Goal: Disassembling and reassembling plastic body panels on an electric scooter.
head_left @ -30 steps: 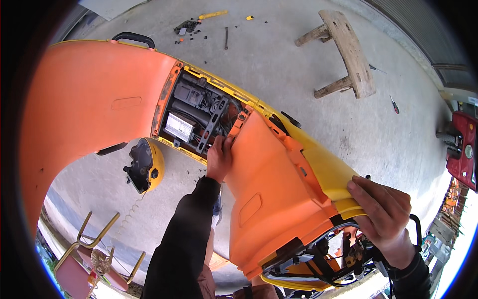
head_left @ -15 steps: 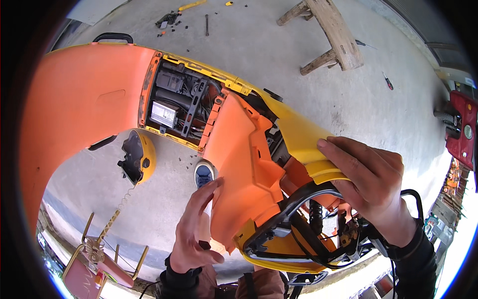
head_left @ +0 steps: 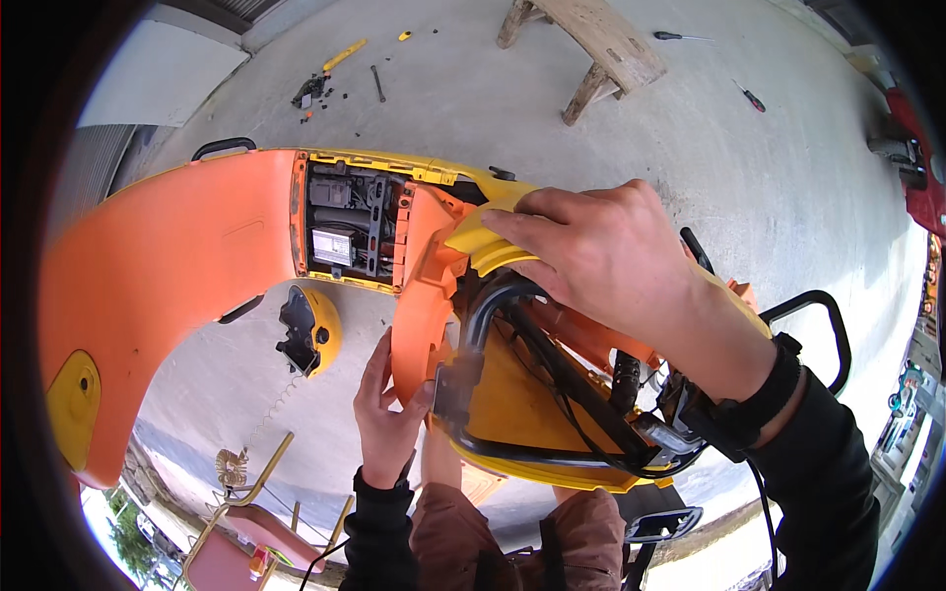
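Note:
A vehicle with an orange body (head_left: 197, 227) stretches across the view, its plastic trim partly loose. My right hand (head_left: 621, 256) pinches the end of a yellow side panel (head_left: 478, 236), fingers over the top and the rest beneath. At the near side, my left hand (head_left: 382, 428) grips the edge of an orange inner panel (head_left: 419, 320), thumb on the near face and fingers behind it. Both panels sit beside a black tubular frame (head_left: 493, 310). My right forearm crosses over the frame and hides part of the yellow panel.
An open bay (head_left: 345, 217) shows wiring and a silver-labelled box. On the floor lie a yellow cover (head_left: 320, 330), screwdrivers (head_left: 751, 97), a wrench (head_left: 377, 84) and small loose parts. A wooden bench (head_left: 601, 44) stands beyond; a chair (head_left: 241, 552) is near left.
My left hand has closed on the orange panel's edge, which now stands more upright. My right hand has carried the yellow panel's end leftward. The view has shifted too.

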`<state>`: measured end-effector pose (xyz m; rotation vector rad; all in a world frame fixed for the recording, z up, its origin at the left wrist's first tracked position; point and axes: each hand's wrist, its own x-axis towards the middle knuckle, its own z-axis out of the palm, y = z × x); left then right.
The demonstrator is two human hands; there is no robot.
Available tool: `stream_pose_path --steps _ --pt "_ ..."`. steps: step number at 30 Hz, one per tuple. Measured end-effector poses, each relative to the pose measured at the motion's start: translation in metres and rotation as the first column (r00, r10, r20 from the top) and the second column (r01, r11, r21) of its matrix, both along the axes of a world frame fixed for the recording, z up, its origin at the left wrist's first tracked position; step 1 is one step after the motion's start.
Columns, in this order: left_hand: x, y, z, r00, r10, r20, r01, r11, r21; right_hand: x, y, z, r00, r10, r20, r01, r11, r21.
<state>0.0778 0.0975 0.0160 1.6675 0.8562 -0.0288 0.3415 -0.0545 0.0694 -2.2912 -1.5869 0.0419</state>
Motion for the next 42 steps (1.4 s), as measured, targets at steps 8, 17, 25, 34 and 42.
stream_pose_path --steps 8,17,25,34,42 --pt "0.022 0.016 0.009 0.994 -0.105 -0.020 0.107 0.974 0.199 0.007 -0.001 0.014 1.000 0.002 -0.026 -0.006 0.987 -0.159" --pt "0.024 0.033 -0.012 0.973 -0.222 -0.068 0.231 0.907 0.351 -0.002 -0.003 0.017 0.997 0.006 -0.082 -0.013 0.997 -0.082" --pt "0.051 0.036 -0.004 0.964 -0.266 -0.024 0.266 0.956 0.121 -0.039 -0.086 0.112 0.829 -0.051 -0.556 0.162 0.975 0.151" --pt "0.074 0.070 0.028 0.968 -0.195 -0.160 0.202 0.979 0.028 -0.316 -0.093 0.040 -0.774 0.411 -0.481 0.626 0.385 -0.679" --pt "0.061 0.070 0.038 0.925 -0.254 -0.283 0.256 0.966 -0.032 -0.300 -0.059 -0.025 -0.634 0.587 -0.503 0.708 0.179 -0.684"
